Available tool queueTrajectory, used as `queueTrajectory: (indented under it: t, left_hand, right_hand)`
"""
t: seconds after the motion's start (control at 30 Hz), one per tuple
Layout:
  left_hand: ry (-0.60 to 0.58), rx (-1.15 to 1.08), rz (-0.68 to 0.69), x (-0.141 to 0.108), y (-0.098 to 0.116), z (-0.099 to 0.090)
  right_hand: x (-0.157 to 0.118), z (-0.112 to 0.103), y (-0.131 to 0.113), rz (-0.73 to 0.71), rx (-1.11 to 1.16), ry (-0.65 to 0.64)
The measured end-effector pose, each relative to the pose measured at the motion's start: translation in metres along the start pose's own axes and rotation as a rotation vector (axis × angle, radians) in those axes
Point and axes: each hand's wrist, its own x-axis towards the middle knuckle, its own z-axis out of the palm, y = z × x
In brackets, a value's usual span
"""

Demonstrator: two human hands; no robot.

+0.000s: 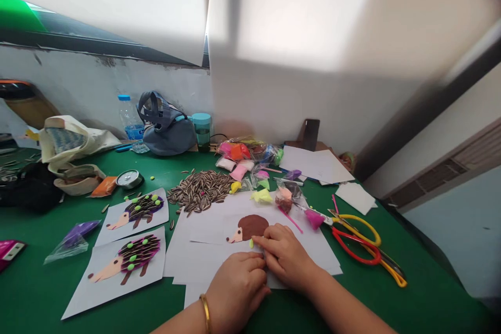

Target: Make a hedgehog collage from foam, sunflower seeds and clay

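A brown clay hedgehog [252, 228] with a pale face lies on white paper [211, 255] in front of me. My right hand [287, 257] rests at its lower right, index finger stretched out toward a small yellow-green clay piece [251, 243] just below the body. Beside it, my left hand [240, 284], with a gold bracelet [205, 313] at the wrist, is closed with curled fingers by the paper's near edge. Whatever its fingers hold, if anything, is hidden. Both hands nearly touch.
Two finished-looking hedgehog pictures [135, 258] lie left. Striped sunflower seeds [201, 190] are heaped behind the paper. Bagged coloured clay [238, 151] sits further back. Scissors [356, 235] with red and yellow handles lie right. A bag [166, 128], bottle [129, 117] and cup [202, 130] stand by the wall.
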Motion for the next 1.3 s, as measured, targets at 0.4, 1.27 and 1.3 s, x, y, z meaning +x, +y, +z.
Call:
queueTrajectory:
  t: [0.4, 1.27, 1.3]
  left_hand:
    - [-0.013, 0.013, -0.001, 0.0006, 0.0007, 0.0001]
    - [-0.017, 0.003, -0.02, 0.0008, 0.0005, -0.0017]
    - [-0.011, -0.006, -0.014, 0.0004, 0.0001, -0.0014]
  right_hand:
    - [0.0009, -0.0043, -0.0013, -0.011, 0.036, -0.061]
    - [0.0005, -0.0024, -0.0032, 0.009, -0.01, 0.002]
    - [-0.0001, -0.0028, -0.0014, 0.017, 0.003, 0.039]
